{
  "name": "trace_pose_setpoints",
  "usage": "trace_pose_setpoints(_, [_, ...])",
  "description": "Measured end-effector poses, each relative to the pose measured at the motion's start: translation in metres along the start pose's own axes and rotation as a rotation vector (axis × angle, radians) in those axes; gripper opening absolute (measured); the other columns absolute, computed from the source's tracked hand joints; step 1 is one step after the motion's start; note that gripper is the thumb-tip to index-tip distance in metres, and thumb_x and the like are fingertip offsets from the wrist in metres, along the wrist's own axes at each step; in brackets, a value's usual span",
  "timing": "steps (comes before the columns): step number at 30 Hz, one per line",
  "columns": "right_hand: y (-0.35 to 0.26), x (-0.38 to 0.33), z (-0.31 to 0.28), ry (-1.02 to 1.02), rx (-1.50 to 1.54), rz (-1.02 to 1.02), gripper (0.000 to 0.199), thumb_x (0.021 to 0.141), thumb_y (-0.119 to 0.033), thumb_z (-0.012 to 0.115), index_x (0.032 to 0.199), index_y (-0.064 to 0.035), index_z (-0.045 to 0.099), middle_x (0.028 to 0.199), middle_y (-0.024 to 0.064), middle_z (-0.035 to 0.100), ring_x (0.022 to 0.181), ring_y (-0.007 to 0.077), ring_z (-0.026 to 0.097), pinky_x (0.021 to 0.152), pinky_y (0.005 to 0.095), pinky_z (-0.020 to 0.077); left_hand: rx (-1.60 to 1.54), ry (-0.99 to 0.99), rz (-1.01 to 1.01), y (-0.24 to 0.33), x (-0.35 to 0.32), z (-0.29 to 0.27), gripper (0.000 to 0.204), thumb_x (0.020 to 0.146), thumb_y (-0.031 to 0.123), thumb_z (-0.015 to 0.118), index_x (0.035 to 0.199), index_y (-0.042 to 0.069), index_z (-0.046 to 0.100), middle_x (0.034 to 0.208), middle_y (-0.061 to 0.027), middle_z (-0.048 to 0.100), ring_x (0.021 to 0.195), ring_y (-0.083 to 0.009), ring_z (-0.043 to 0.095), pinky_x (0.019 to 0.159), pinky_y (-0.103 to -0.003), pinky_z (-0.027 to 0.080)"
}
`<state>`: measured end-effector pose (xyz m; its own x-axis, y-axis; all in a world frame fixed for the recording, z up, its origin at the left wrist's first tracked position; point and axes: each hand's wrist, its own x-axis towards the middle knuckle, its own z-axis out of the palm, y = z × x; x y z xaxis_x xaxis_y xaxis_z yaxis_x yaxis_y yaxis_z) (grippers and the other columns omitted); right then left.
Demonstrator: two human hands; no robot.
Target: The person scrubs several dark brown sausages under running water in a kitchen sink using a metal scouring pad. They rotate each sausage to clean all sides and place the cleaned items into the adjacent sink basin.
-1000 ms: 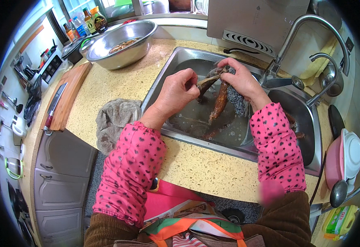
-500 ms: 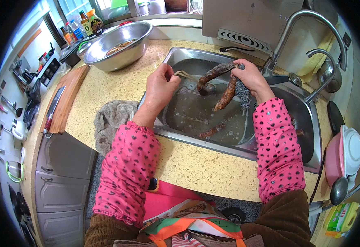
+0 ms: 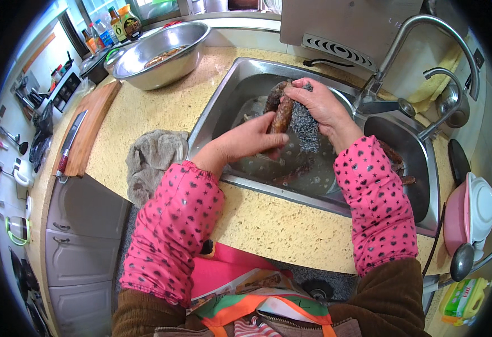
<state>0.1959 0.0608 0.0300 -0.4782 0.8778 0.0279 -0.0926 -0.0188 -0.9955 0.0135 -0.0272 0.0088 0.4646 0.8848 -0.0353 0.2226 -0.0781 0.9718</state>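
Over the steel sink [image 3: 232, 95], my left hand [image 3: 251, 140] holds the lower end of a long dark reddish sausage [image 3: 282, 112]. My right hand [image 3: 322, 104] presses a grey scouring pad [image 3: 305, 126] against the sausage's upper part. Both forearms wear pink patterned sleeve covers. More sausages lie in the water at the sink bottom [image 3: 293, 174] and in the right basin [image 3: 395, 154].
A grey rag [image 3: 153, 157] lies on the speckled counter left of the sink. A big steel bowl [image 3: 161, 53] stands behind it, a cutting board with a knife [image 3: 71, 140] at the left. Two taps [image 3: 409, 50] rise behind the sink. A pink pot [image 3: 470, 210] sits at right.
My left hand has moved from the sink's left side to the sausage and gripped its lower end. My right hand now holds the pad against the sausage, raised higher over the basin.
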Motion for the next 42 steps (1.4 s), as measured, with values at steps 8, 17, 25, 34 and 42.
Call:
trace_pose_setpoints(8, [0.093,0.007,-0.050,-0.059,-1.362,0.161,0.058,0.078,-0.023,0.073,0.125,0.0027,0.051,0.122,0.0301,0.054,0.116,0.0432,0.055,0.095,0.0452,0.0478,-0.620,0.236,-0.091,0.002,0.008,-0.010,0.037,0.104,0.042,0.036,0.108,0.007,0.048,0.080,-0.0055,0.058,0.055,-0.0107,0.047,0.043,-0.023,0.036])
trace_pose_setpoints(17, [0.079,0.006,-0.029,-0.086,-1.444,0.174,0.052,0.077,0.001,0.058,0.127,-0.0073,0.050,0.116,0.0276,0.057,0.112,0.0423,0.056,0.093,0.0453,0.0471,-0.846,0.302,-0.071,0.005,0.005,-0.017,0.033,0.105,0.032,0.034,0.111,0.005,0.051,0.081,-0.0106,0.062,0.057,-0.0130,0.051,0.042,-0.021,0.036])
trace_pose_setpoints(25, [-0.009,-0.026,0.051,0.112,-0.880,-0.666,0.023,0.081,-0.008,0.063,0.102,-0.0003,0.056,0.099,0.0212,0.058,0.097,0.0404,0.057,0.085,0.0437,0.0469,-0.755,0.319,-0.056,-0.004,0.003,-0.018,0.027,0.103,0.033,0.038,0.105,0.010,0.052,0.075,-0.0054,0.058,0.054,-0.0121,0.052,0.039,-0.021,0.034])
trace_pose_setpoints(34, [0.001,0.005,-0.004,0.375,-1.001,-0.808,0.013,0.086,-0.004,0.059,0.097,0.0016,0.058,0.091,0.0174,0.057,0.084,0.0350,0.058,0.074,0.0394,0.0484,-0.697,0.093,-0.110,0.013,0.001,0.002,0.042,0.103,0.038,0.037,0.140,0.017,0.040,0.077,-0.0052,0.057,0.050,-0.0091,0.050,0.036,-0.018,0.031])
trace_pose_setpoints(42, [0.000,-0.015,0.045,0.285,-1.122,-0.863,0.008,0.082,-0.005,0.059,0.087,-0.0023,0.053,0.089,0.0176,0.054,0.085,0.0385,0.057,0.073,0.0462,0.0496,-0.721,0.215,-0.159,0.004,0.001,0.002,0.034,0.104,0.033,0.036,0.130,0.015,0.047,0.074,-0.0040,0.056,0.049,-0.0108,0.048,0.037,-0.020,0.032])
